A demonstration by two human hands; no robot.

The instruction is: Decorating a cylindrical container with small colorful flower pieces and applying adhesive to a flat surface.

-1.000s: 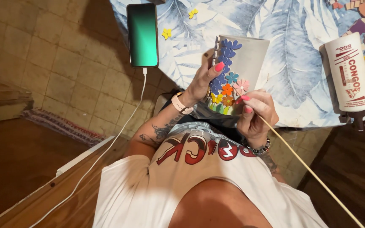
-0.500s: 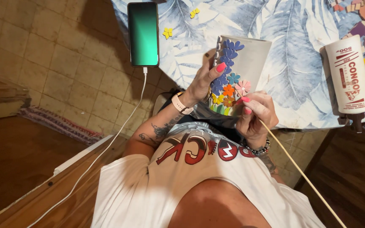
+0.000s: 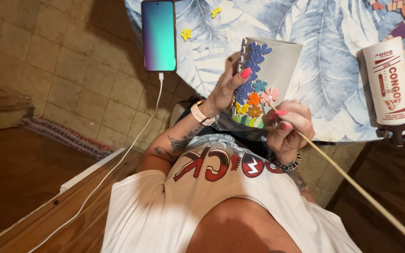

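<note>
My left hand (image 3: pixel 226 91) grips the left side of a white pot (image 3: pixel 277 65) decorated with small blue, orange, pink and yellow flower tiles, tilting it toward me over the table edge. My right hand (image 3: pixel 289 126) pinches a long thin wooden stick (image 3: pixel 352 185). The stick's tip rests at the pink flower tile (image 3: pixel 269 95) on the pot; its other end runs off to the lower right.
A smartphone (image 3: pixel 159 35) with a lit screen lies on the leaf-patterned tablecloth (image 3: pixel 333 56), its white cable (image 3: pixel 132 140) trailing down to the floor. A white glue bottle (image 3: pixel 388 84) lies at the right. Loose coloured tiles (image 3: pixel 404 14) sit at the far right, and yellow flower tiles (image 3: pixel 186 33) lie near the phone.
</note>
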